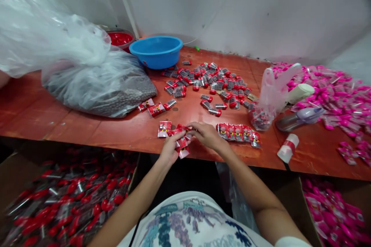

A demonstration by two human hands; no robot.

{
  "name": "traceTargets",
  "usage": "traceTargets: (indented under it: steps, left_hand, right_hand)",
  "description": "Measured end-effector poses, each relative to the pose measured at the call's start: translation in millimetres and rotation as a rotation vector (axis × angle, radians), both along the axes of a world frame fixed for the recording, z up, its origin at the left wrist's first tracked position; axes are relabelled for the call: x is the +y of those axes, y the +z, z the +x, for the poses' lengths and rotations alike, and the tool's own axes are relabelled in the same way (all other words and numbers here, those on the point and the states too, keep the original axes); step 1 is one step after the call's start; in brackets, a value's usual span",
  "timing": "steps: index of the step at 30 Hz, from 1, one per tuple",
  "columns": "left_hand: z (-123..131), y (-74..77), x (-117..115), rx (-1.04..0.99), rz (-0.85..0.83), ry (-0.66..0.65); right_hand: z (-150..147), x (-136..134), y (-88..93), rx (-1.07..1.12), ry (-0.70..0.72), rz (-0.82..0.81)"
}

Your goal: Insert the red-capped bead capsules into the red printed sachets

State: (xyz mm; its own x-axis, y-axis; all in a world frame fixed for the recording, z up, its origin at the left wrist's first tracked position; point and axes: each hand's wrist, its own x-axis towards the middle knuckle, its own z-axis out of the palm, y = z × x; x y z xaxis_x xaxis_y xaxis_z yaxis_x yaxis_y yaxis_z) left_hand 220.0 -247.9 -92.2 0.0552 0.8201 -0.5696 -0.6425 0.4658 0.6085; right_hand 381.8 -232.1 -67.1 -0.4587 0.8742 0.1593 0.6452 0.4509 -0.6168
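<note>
Near the table's front edge, my left hand (170, 147) is closed on several small red printed packets (181, 142). My right hand (204, 134) has its thumb and fingers pinched at the upper right of these packets; exactly what they grip is too small to tell. Just left of the held packets, one red packet (164, 128) lies flat. A row of overlapping red packets (238, 132) lies to the right of my right hand. Farther back, small clear containers with red caps (213, 80) are scattered over the table.
A blue basin (156, 51) stands at the back. A big clear bag of dark pieces (107, 84) fills the left. Right are a tied bag (262, 113), a pink pile (333, 96) and a white roll (288, 148). Below the table, boxes hold red-capped items (72, 196) and pink ones (336, 212).
</note>
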Motion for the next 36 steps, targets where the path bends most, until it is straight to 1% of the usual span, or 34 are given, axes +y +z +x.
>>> traceTargets:
  steps: [2, 3, 4, 6, 7, 8, 9, 10, 12, 15, 17, 18, 19, 21, 22, 24, 27, 30, 33, 36]
  left_hand:
    - [-3, 1.2, 3, -0.002, -0.014, 0.032]
    - [-6, 1.9, 4, 0.001, -0.029, 0.046]
    - [-9, 2.7, 5, 0.005, -0.048, 0.059]
    - [-15, 5.5, 6, 0.005, -0.090, 0.073]
    - [-17, 7.5, 7, 0.002, -0.109, 0.069]
    - [-19, 9.7, 7, -0.003, -0.124, 0.060]
    - [-21, 12.2, 6, -0.009, -0.135, 0.052]
    - [-22, 14.5, 6, -0.018, -0.142, 0.044]
    - [-23, 18.1, 5, -0.043, -0.153, 0.032]
    - [-25, 17.9, 5, -0.091, -0.162, 0.024]
    - [-27, 14.3, 6, -0.129, -0.162, 0.027]
    - [-28, 12.1, 6, -0.144, -0.163, 0.032]
    - [-28, 10.0, 7, -0.155, -0.165, 0.039]
    - [-27, 7.7, 7, -0.163, -0.161, 0.060]
    - [-26, 7.7, 7, -0.164, -0.153, 0.070]
    - [-23, 10.1, 6, -0.166, -0.133, 0.079]
    - [-15, 16.6, 2, -0.158, -0.117, 0.084]
    - [-9, 20.6, -2, -0.135, -0.118, 0.111]
    - [-4, 19.4, -4, -0.110, -0.114, 0.142]
    - [-2, 16.1, -3, -0.084, -0.095, 0.195]
  right_hand:
    - [1, 15, 2.0, -0.024, 0.017, 0.017]
    - [3, 25, 0.9, -0.034, -0.019, 0.047]
    - [6, 36, -1.3, -0.060, -0.095, 0.091]
    - [15, 58, -8.3, -0.168, -0.334, 0.187]
    - [20, 69, -12.5, -0.250, -0.451, 0.208]
    - [24, 78, -16.8, -0.330, -0.533, 0.204]
    - [27, 85, -20.9, -0.394, -0.576, 0.184]
    - [30, 89, -24.5, -0.422, -0.582, 0.156]
    - [29, 90, -29.9, -0.388, -0.545, 0.117]
    - [22, 70, -32.4, -0.293, -0.498, 0.112]
    - [13, 45, -30.4, -0.130, -0.479, 0.095]
    - [9, 31, -28.5, 0.037, -0.477, 0.061]
    - [4, 16, -26.2, 0.249, -0.476, -0.002]
    - [-5, -11, -20.9, 0.639, -0.499, -0.180]
    - [-10, -23, -18.3, 0.771, -0.509, -0.260]
    - [-18, -42, -14.6, 0.930, -0.524, -0.365]
    - [-24, -55, -14.3, 1.017, -0.530, -0.419]
    - [-25, -57, -18.6, 1.052, -0.543, -0.441]
    - [-24, -57, -21.5, 1.067, -0.576, -0.450]
    - [-23, -60, -20.7, 1.084, -0.578, -0.483]
